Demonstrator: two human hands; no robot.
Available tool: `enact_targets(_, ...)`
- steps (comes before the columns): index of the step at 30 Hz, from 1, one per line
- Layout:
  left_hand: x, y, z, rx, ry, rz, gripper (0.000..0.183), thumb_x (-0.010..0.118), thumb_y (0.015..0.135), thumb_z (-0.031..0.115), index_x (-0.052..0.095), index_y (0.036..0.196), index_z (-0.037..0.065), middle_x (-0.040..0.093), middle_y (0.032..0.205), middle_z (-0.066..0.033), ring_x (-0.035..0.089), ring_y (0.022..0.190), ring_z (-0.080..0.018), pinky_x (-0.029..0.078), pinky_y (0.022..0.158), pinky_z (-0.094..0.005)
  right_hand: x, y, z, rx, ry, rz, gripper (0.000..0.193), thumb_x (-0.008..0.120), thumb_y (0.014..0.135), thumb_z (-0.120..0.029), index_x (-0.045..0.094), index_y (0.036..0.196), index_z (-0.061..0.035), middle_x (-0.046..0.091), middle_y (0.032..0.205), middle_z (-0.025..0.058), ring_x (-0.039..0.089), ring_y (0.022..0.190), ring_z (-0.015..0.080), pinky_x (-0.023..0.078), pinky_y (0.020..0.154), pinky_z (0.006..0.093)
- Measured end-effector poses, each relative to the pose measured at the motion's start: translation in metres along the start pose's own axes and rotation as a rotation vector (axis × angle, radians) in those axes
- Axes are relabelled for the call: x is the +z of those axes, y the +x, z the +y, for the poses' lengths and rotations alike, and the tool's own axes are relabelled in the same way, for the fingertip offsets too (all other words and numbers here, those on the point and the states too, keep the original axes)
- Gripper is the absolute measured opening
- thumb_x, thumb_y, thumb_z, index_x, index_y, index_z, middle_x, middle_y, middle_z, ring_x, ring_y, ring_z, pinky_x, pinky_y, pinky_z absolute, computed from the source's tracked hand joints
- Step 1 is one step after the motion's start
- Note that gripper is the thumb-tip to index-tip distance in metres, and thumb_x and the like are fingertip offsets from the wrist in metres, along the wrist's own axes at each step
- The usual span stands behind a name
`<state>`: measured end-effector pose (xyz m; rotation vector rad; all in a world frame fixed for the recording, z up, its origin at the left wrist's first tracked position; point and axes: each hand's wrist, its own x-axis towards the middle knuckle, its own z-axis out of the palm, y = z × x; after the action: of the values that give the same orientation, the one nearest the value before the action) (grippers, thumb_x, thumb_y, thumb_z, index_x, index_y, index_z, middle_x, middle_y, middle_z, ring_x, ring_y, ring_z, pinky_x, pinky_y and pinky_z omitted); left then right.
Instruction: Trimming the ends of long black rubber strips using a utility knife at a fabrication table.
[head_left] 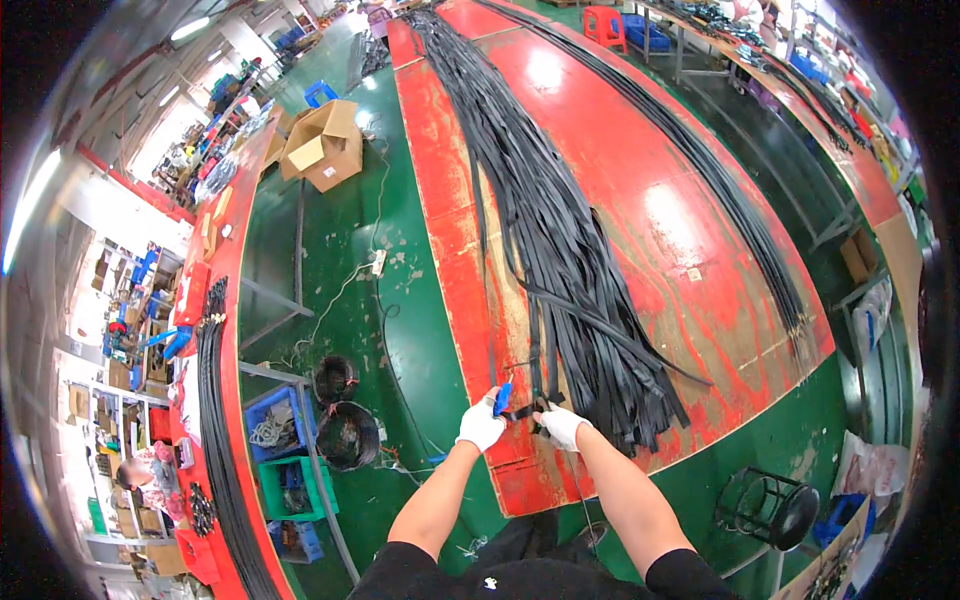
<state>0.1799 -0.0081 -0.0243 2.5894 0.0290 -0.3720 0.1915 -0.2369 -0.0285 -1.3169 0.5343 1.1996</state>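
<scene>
My left hand [481, 426], in a white glove, is closed around a small blue-handled tool [503, 399] near the table's front edge. A thin tip sticks up from the tool; its exact kind is too small to tell. My right hand [563, 428], also gloved, is closed on the end of a black strap [522, 412] that runs between the two hands. Just beyond and to the right lies a thick bundle of long black straps [560, 235], stretching away along the table. Some loose strap ends hang apart from the bundle near my hands.
The worn red table [445, 220] carries a second, narrower bundle of black strips [720, 175] at the right. Left on the green floor are an open cardboard box [325, 150], black buckets [347, 436] and a green crate [300, 488]. A black stool [768, 508] stands right.
</scene>
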Motion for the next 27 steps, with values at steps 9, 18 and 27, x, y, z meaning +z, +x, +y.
enact_targets(9, 0.007, 0.022, 0.078, 0.288, 0.249, -0.344, 0.056, 0.062, 0.091, 0.024, 0.053, 0.146, 0.021, 0.074, 0.104, -0.0203, 0.072, 0.095, -0.0421, 0.058, 0.083, -0.0504, -0.093, -0.016, 0.073, -0.216, 0.0, 0.312, 0.049, 0.054, 0.104, -0.03, 0.051, 0.151, -0.0159, 0.067, 0.078, 0.0103, 0.056, 0.06, 0.0183, 0.044, 0.058, 0.0364)
enact_targets(18, 0.021, 0.021, 0.081, 0.433, 0.314, -0.345, 0.051, 0.06, 0.089, 0.01, 0.054, 0.139, 0.015, 0.073, 0.109, -0.0197, 0.071, 0.102, -0.0417, 0.057, 0.086, -0.0525, -0.107, -0.002, 0.09, -0.313, 0.001, 0.384, 0.048, 0.05, 0.11, -0.024, 0.05, 0.158, -0.0198, 0.053, 0.073, -0.0024, 0.053, 0.055, 0.0101, 0.04, 0.054, 0.0297)
enact_targets(27, 0.035, 0.002, 0.062, 0.42, 0.269, -0.277, 0.057, 0.062, 0.088, 0.012, 0.051, 0.144, 0.014, 0.072, 0.114, -0.0181, 0.069, 0.106, -0.0402, 0.057, 0.09, -0.0514, -0.071, -0.079, 0.067, -0.411, 0.18, 0.417, 0.017, 0.073, 0.1, -0.025, 0.073, 0.11, -0.0106, 0.059, 0.081, -0.0075, 0.048, 0.066, 0.0043, 0.037, 0.059, 0.0244)
